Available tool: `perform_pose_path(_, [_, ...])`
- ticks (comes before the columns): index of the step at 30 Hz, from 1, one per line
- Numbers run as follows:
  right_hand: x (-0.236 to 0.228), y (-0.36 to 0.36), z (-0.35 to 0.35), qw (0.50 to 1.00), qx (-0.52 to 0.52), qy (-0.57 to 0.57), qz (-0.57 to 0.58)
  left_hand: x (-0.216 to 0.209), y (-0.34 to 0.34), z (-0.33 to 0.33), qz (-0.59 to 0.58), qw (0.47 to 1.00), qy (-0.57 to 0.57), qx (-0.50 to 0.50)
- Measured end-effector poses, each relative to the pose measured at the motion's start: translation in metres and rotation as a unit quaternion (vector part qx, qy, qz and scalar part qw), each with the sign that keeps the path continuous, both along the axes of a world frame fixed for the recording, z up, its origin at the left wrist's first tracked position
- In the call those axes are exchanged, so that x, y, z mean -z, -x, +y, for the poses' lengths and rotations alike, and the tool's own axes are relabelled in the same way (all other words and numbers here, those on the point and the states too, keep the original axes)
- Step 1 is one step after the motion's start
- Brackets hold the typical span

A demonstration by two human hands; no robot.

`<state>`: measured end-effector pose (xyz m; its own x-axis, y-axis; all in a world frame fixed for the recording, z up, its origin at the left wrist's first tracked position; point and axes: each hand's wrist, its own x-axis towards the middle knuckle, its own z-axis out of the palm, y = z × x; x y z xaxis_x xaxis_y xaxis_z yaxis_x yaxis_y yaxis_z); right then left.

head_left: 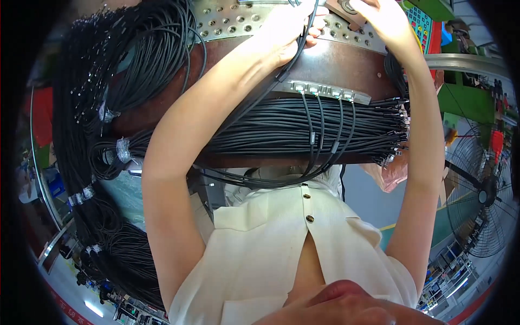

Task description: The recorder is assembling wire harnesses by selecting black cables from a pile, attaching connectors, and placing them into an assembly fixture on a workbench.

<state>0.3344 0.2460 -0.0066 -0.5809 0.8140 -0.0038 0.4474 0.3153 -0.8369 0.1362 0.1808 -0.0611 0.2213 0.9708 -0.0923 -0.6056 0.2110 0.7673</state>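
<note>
Upper centre: left hand (295, 27), fingers gripping black cable (298, 53). Upper right: right hand (385, 19), finger state indeterminable. Below, right of centre: metal rack (362, 99) seating four connectors (314, 90).

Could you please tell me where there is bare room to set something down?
The largest bare patch is the brown worktop between the perforated plate and the metal connector strip, right of the left hand. A smaller one lies between the coiled cables and left forearm. It's crowded nearer the body, where the black cable bundle lies.
</note>
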Motion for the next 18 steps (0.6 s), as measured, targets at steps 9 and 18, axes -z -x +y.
perform_pose_path(9, [-0.004, 0.037, 0.031, 0.984, 0.134, -0.087, -0.082, -0.044, 0.011, -0.040, 0.080, 0.984, 0.157, 0.036])
perform_pose_path(18, [0.043, 0.032, -0.015, 0.956, -0.051, -0.237, 0.164, -0.060, 0.034, -0.124, -0.007, 0.968, 0.216, 0.128])
